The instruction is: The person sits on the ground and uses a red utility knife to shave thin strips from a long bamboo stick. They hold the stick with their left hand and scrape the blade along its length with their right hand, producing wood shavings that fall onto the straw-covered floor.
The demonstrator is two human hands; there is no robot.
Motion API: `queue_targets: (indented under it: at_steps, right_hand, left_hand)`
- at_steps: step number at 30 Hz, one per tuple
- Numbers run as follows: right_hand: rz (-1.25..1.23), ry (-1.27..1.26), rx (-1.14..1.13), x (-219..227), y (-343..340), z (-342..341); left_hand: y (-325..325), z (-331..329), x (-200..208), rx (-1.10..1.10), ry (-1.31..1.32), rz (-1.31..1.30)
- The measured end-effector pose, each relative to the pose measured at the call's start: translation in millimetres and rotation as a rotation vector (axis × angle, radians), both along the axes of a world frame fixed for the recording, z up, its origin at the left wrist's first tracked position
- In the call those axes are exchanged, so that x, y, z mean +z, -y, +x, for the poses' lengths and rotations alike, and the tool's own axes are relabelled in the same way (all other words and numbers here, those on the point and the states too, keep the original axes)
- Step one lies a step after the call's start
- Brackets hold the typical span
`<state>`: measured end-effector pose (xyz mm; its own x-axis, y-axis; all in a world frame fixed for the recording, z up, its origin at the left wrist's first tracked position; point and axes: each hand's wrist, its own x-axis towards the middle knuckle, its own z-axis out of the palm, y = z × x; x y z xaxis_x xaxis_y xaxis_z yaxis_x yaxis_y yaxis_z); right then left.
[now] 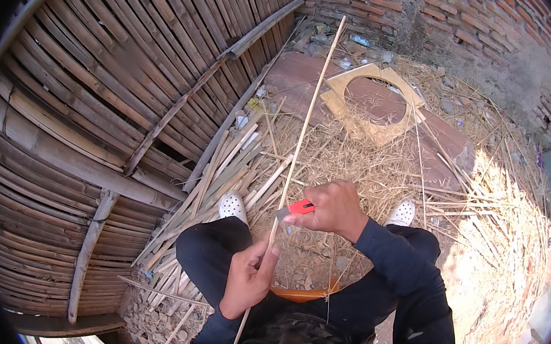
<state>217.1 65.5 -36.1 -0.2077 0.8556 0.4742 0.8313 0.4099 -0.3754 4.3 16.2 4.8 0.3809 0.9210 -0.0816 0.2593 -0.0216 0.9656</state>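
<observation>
My left hand [248, 279] is closed around a long, thin bamboo strip [310, 112], which runs from below that hand up and away toward the far wall. In my right hand [333, 211] is a red utility knife [300, 207], fingers wrapped round its handle. The knife's grey blade lies against the strip just above my left hand, where the strip looks lighter and freshly cut. My right thumb points along the knife toward the strip.
Split bamboo pieces [223, 167] lie in a heap at the left, beside a bamboo slat wall [120, 57]. Shavings [343, 158] cover the ground ahead. A wooden board with a round hole [335, 101] lies farther off, before a brick wall [464, 41]. My white shoes [233, 206] flank the work.
</observation>
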Motion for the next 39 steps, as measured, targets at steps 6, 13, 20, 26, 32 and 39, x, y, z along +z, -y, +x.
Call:
queue_targets:
  at_steps: [6, 13, 20, 26, 32, 39]
  right_hand:
    - [0.032, 0.005, 0.029, -8.5, 8.9, -16.8]
    - [0.002, -0.047, -0.001, -13.2, 0.4, -11.1]
    - [0.006, 0.028, -0.091, -2.6, -9.6, 2.7]
    - [0.078, -0.074, 0.091, -8.1, 18.9, -29.7]
    - [0.186, 0.014, 0.048, -3.3, 1.2, -12.7]
    - [0.01, 0.005, -0.143, -4.9, -16.6, 10.9]
  left_hand:
    - [-5.4, -0.7, -13.6, 0.055, 0.217, -0.214]
    - [-10.0, 2.9, -12.7, 0.084, 0.322, -0.283]
    - [1.9, 0.2, -9.7, 0.053, 0.282, -0.328]
    - [-1.6, -3.7, -5.5, 0.057, 0.267, -0.327]
    - [-5.3, 1.4, -5.3, 0.055, 0.45, -0.416]
    - [6.1, 0.8, -9.0, 0.017, 0.355, -0.429]
